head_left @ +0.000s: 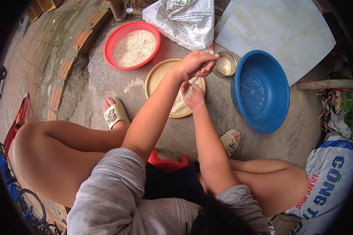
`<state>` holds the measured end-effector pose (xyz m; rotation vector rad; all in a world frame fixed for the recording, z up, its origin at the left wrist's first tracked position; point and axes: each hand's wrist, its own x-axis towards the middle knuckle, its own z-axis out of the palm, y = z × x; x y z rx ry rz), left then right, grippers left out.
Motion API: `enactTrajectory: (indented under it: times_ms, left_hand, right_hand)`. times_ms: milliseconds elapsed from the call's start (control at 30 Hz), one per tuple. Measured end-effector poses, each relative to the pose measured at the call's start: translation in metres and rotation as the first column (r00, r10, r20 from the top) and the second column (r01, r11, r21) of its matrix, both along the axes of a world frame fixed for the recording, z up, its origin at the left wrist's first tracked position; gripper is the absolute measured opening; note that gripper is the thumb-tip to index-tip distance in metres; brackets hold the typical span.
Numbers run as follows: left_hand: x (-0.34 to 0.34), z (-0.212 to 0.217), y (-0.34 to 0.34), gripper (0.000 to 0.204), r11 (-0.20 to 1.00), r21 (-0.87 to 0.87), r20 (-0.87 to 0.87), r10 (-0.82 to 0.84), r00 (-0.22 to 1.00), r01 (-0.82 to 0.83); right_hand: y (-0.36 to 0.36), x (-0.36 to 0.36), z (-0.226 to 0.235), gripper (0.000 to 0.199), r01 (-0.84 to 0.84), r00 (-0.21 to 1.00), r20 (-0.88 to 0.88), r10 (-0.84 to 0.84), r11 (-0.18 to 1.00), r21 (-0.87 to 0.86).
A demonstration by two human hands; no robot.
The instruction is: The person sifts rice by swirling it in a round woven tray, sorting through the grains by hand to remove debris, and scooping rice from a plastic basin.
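My left hand (200, 64) is above the far right edge of a round woven tray (147, 87), thumb and fingers closed in a pinch. Its fingertips overlap the rim of a small metal bowl (234, 69) in view; contact cannot be told, and anything pinched is too small to make out. Just below it, my right hand (198, 100) is palm up and cupped, with pale rice grains (189, 92) lying in it. The tray holds more grain, partly hidden by my left forearm. Some pale grain sits in the metal bowl.
A red basin (107, 51) of grain stands far left, with spilled grains (134, 84) nearby. To the right is a large blue basin (259, 94). Behind lie a white sack (182, 21) and a pale board (276, 35). Another printed sack (329, 176) is near right.
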<state>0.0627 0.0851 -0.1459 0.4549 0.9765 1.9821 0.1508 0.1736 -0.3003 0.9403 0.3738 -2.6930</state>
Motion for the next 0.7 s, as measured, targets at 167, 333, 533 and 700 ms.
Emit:
enactTrajectory:
  times_ms: [167,333,533,700]
  left_hand:
    - [-0.01,-0.043,-0.008,0.038,0.912,-0.374,-0.057,0.158,0.986,-0.168]
    - [0.002,-0.159,-0.026,0.037,-0.107,-0.963,-0.082,-0.758,0.648,-0.248]
    - [-0.005,-0.148,-0.019,0.055,0.102,-0.986,-0.167,-0.485,0.859,-0.134]
    - [0.032,-0.161,-0.033,0.083,-0.112,-0.969,-0.068,-0.734,0.676,-0.219]
  right_hand:
    - [0.015,-0.003,-0.021,0.027,-0.068,0.995,0.064,0.071,0.996,-0.051]
    - [0.015,-0.017,-0.018,0.036,-0.155,0.935,0.351,0.048,0.946,0.284]
    - [0.041,-0.037,0.021,0.037,-0.14,0.979,0.191,0.073,0.919,0.369]
    - [0.067,-0.081,0.109,0.039,0.181,0.982,-0.078,-0.174,0.718,0.672]
